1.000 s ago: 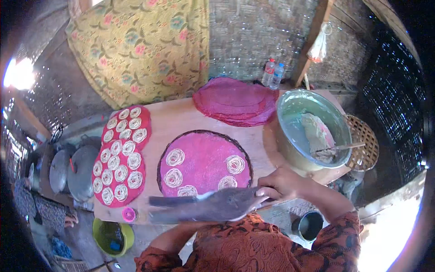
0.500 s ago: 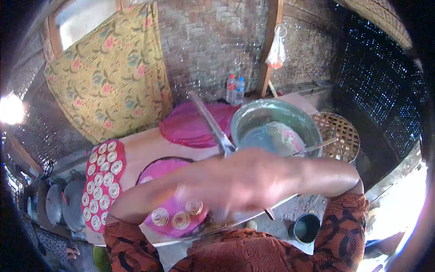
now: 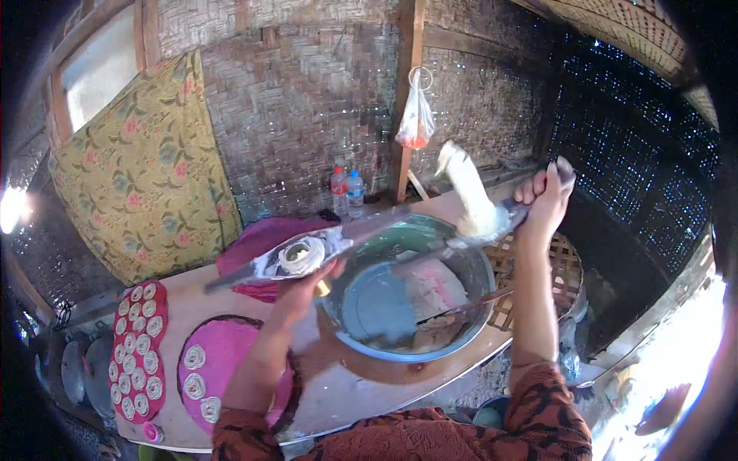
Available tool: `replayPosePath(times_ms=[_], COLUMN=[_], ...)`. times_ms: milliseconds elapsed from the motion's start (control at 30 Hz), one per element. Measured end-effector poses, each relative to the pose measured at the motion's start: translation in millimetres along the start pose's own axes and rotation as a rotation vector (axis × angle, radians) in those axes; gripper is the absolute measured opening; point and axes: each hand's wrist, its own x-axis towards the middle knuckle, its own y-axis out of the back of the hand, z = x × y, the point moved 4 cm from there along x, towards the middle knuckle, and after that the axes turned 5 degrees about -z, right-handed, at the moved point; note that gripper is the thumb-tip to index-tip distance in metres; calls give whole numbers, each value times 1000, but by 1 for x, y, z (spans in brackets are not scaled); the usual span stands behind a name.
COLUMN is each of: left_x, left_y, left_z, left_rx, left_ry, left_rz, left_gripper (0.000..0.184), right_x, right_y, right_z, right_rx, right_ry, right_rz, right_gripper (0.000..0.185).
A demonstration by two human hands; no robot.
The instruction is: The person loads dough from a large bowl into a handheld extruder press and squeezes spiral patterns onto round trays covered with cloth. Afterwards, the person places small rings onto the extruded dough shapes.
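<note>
Here we are, with both arms raised around the large, round, greenish metal tub (image 3: 419,356) on the pale wooden bench (image 3: 346,399). Our left hand (image 3: 305,286) is closed under a long, dark, tapering bar (image 3: 367,228), which appears tipped so that its round opening faces us, ringed by thick white dough (image 3: 310,263); a small brass-coloured cylinder (image 3: 322,289) shows beneath. That bar hangs level with the tub's left side in our view.

Over on the right, our right hand (image 3: 544,201) is clenched around the end of a second dark bar (image 3: 509,218), pale-smeared, with a whitish post (image 3: 467,188) standing off it at a tilt. Whether the post is wood or dough-coated, we can't tell. The two bars look apart, and the second crosses above the tub, where a pink-and-white dough lump (image 3: 437,283) sits beside a thin wooden stick (image 3: 477,303).

To do this well, we'd judge, we keep the opening turned up, grip both bars firmly despite the smears, and let any drips land in the tub, well away from the pale coils (image 3: 194,386) on the round pink sheet (image 3: 234,346).
</note>
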Motion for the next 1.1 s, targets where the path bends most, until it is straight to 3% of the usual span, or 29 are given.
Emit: replayPosePath(times_ms=[67,100,133,167,200,233,267,300,333,367,400,433,500,600,633,733,800,833,867,900,933,967,1067,1100], left_x=[12,17,21,23,34,37,40,43,46,52,57,62,70,81,83,84,78,74,71,68,64,63,64,64], left_y=[-36,-57,-78,-80,-76,-66,-62,-58,-56,-49,-46,-42,-64,-71,-67,-53,-54,-57,-63,-58,-52,-53,-61,-61], left_z=[-10,-5,11,3,23,28,36,43,50,33,16,-2,-20,-53,-63,-107,-100,-83,-73,-90,-108,-96,-80,-76], left_rx=[-94,-159,-272,-434,-313,-369,-343,-317,-204,-223,363,926,1062,882,875,-53,-369,294,955,576,197,804,1356,1241], left_ry=[-255,-358,-398,-476,-450,-452,-484,-516,-566,-370,-417,-497,-458,-134,-113,-25,10,18,33,49,44,-207,-418,-410], left_rz=[9,35,123,195,182,228,257,286,290,291,289,370,274,162,166,71,69,5,-73,-26,32,31,8,31], left_gripper=[37,41,45,47,30,30,28,27,24,25,27,29,30,40,40,47,49,47,46,48,50,51,55,56], right_x=[-1,-23,-33,-42,-63,-80,-84,-89,-100,-108,-115,-120,-127,-107,-102,-101,-106,-112,-121,-128,-130,-130,-134,-136], right_y=[37,24,35,58,41,54,79,95,110,102,95,104,118,72,63,51,42,48,60,69,71,64,63,64], right_z=[55,70,96,136,130,133,134,137,145,130,114,118,124,94,91,102,115,122,130,135,137,135,140,141], right_rx=[156,201,165,166,283,54,44,-639,-1310,-1582,-1841,-1826,-1881,-1792,-1782,-1732,-1546,-1532,-1556,-1575,-1560,-1528,-1463,-1436], right_ry=[-30,-214,-343,-515,-605,-953,-976,-923,-717,-584,-406,-422,-314,-285,-301,-161,29,17,-167,-359,-377,-464,-612,-665], right_rz=[168,212,-17,44,12,-187,-183,-820,-1452,-1718,-1979,-2007,-2262,-2183,-2204,-2318,-2319,-2338,-2392,-2438,-2452,-2438,-2448,-2468], right_gripper=[11,16,23,30,40,45,45,44,43,38,32,32,29,25,25,29,27,27,27,28,28,27,27,26])
